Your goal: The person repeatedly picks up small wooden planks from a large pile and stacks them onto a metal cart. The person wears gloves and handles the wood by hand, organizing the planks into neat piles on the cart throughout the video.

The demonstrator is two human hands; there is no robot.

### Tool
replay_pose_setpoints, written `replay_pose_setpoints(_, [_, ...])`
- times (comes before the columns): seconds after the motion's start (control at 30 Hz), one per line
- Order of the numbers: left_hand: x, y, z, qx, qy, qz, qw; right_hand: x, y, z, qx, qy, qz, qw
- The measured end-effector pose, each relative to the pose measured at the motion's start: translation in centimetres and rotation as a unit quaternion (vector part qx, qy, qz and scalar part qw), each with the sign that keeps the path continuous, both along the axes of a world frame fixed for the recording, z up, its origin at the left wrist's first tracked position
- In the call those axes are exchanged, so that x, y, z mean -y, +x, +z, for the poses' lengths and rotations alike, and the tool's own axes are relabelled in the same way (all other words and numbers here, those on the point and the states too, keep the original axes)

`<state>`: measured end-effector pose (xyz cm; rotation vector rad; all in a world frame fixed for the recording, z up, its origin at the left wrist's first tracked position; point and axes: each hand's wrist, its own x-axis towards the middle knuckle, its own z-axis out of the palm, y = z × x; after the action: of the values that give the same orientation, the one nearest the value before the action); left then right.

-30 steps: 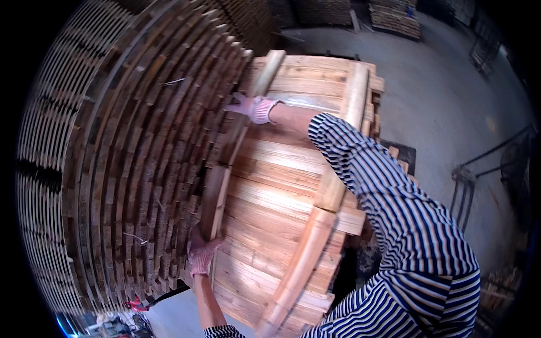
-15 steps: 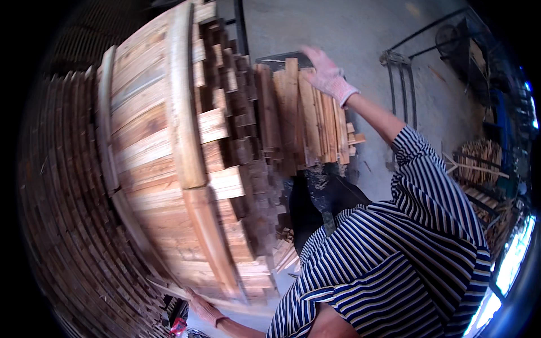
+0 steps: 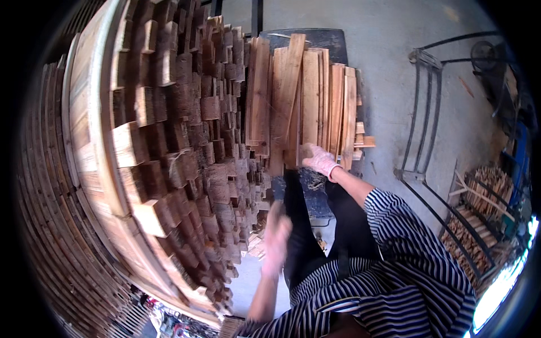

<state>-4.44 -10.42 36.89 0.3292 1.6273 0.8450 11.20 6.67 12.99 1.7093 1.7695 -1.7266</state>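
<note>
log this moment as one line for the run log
right hand in pale glove: on near ends of flat pale wooden planks | left hand: blurred, free, beside tall stack of short brown wood blocks

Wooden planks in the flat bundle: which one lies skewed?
The long pale wooden plank on top, tilted diagonally across the others, which run parallel. Its lower end ends left of the gloved right hand at the bundle's near edge.

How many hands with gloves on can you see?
2. The right hand rests on the near ends of the flat wooden boards ahead. The left hand is blurred, lower down, beside the big stack of wood blocks.
</note>
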Motion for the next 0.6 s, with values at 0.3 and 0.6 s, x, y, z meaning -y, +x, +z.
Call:
replay_pose_setpoints(0.3, [-9.3,-10.1,-35.7,0.054,-0.065,0.447,0.891,-11.1,-17.2,-10.5,-0.054,0.084,-0.113,0.989])
replay_pose_setpoints(0.6, [-9.9,-10.8,-39.0,0.141,-0.058,0.430,0.890,-13.9,-22.1,-10.6,0.066,-0.070,-0.193,0.976])
